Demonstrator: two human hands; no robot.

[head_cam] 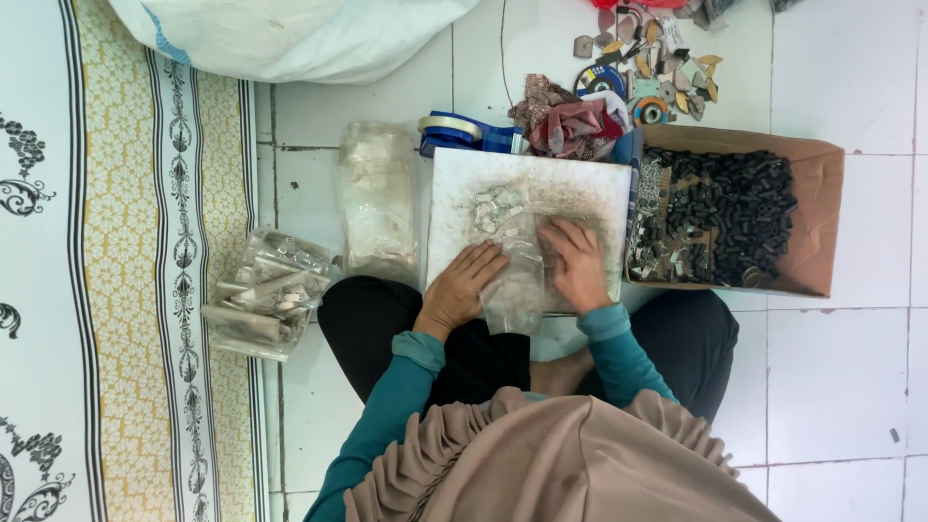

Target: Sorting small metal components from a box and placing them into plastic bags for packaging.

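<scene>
white tiled floor under me, a patterned mat (116, 290) along its left edge. my left hand (462, 288) and right hand (577, 263) lie flat and unclenched, gripping nothing, pressing a clear plastic bag (514, 275) of small metal pieces on the worn board's (580, 188) near edge. the bag looks light, limp and slippery; best pinched at its mouth.

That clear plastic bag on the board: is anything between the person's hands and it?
Nothing visible. The left hand and right hand both rest directly on the clear plastic bag, which lies flat on the white board, with small metal pieces just beyond the fingers.
</scene>
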